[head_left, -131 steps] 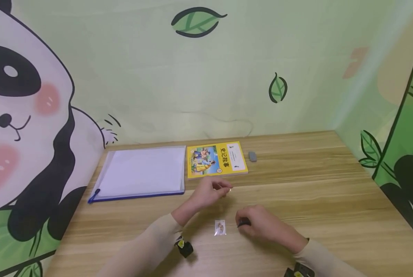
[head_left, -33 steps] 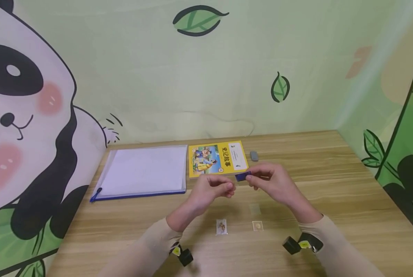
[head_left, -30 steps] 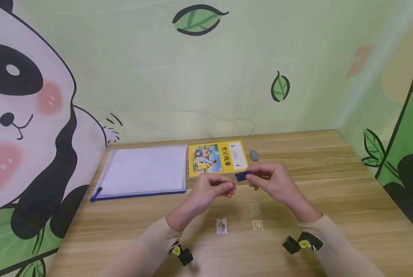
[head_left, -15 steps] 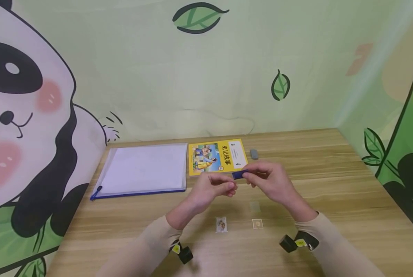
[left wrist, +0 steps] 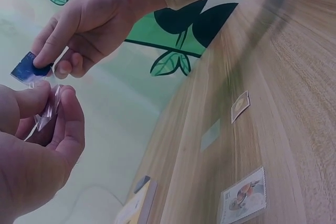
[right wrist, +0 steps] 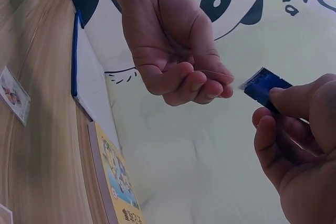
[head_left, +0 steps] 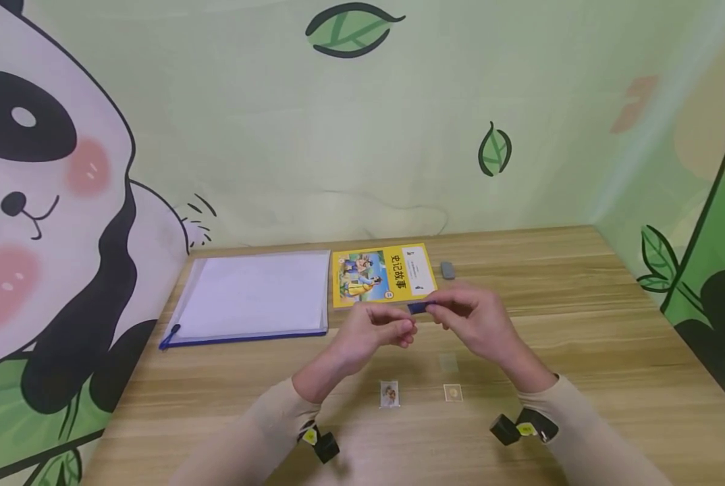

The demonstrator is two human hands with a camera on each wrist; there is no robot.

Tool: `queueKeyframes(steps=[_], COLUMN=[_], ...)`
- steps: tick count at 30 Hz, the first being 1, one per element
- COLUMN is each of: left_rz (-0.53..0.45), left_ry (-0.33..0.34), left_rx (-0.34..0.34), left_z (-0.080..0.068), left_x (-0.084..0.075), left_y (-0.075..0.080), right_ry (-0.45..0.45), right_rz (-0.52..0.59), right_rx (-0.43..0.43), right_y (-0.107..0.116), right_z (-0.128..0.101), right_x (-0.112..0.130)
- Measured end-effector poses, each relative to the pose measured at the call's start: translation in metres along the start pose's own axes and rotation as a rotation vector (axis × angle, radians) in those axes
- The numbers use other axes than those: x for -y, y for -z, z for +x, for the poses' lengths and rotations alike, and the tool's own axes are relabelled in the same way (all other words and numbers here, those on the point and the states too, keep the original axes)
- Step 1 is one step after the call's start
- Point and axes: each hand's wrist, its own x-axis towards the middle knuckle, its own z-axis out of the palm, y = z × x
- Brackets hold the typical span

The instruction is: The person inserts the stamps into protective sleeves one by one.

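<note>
My right hand (head_left: 478,324) pinches a small dark blue stamp (right wrist: 266,88) between thumb and index finger; the stamp's edge looks finely toothed. Close by on its left, my left hand (head_left: 362,337) pinches a small clear plastic sleeve (left wrist: 48,109), of which only a thin edge shows in the right wrist view. The stamp's end is right by the sleeve's edge; whether they touch, I cannot tell. Both hands are raised above the table. Below them lie a stamp in a clear sleeve (head_left: 389,394), a pale stamp (head_left: 453,393) and a faint translucent square (head_left: 448,362).
At the back left lies a clear zip folder (head_left: 247,297) with white paper and a blue zip edge. Beside it are a yellow book (head_left: 383,275) and a grey eraser-like block (head_left: 447,270). A printed wall cloth (head_left: 265,128) rises behind the wooden table (head_left: 581,324).
Since the earliest frame my right hand has risen from the table to my left hand with the blue stamp. The pale stamp and translucent square now show. Lately the stamp shifted slightly left.
</note>
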Motion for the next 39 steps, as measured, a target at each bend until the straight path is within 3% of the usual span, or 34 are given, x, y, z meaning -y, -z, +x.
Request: queueKeyframes(steps=[4,13,26,39], left_rz=[-0.006,-0.03,0.041,-0.038], left_ry=[0.005,0.002,-0.013,-0.006], left_rx=[-0.01,-0.035,-0.063,-0.051], left_z=[0.0003,0.0007,0.0009,0.0005], left_x=[0.0006,0.0011,0.0,-0.0025], left_y=[0.0007,0.0004,0.0027,0.0022], right_ry=[-0.012,-0.125,-0.207,-0.248], right_rz=[-0.007,-0.042,-0.042,-0.042], right_rx=[-0.007,0.025,0.044,0.043], right_y=[-0.0003,0.0026,0.0031,-0.0006], right_z=[-0.002,-0.0031,-0.0031,-0.0021], right_x=[-0.0019,0.0013,0.004,0.0049])
